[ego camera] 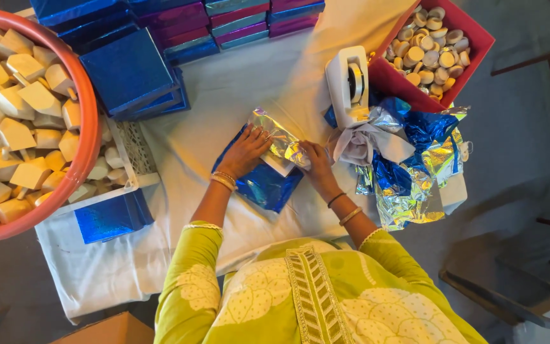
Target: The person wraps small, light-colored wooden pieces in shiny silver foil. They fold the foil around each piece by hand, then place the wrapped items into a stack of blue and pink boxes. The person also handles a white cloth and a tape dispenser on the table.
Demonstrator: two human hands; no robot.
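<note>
you look to be partway through wrapping: a small box (279,162) lies on the white cloth (224,95) at the middle of the table, with shiny blue and silver foil (268,185) folded over it. your left hand (244,151) lies flat on the foil at the box's left, fingers spread and pressing, gripping nothing. your right hand (315,159) pins the right edge with its fingers curled down; whether it pinches the foil i cannot tell. the next move probably calls for holding the fold tight while one hand frees itself for tape, and the white tape dispenser (348,83) stands just beyond your right hand. loose foil scraps (415,165) lie to the right, a red tray of small round pieces (479,44) far right, wrapped blue boxes (128,70) far left.
</note>
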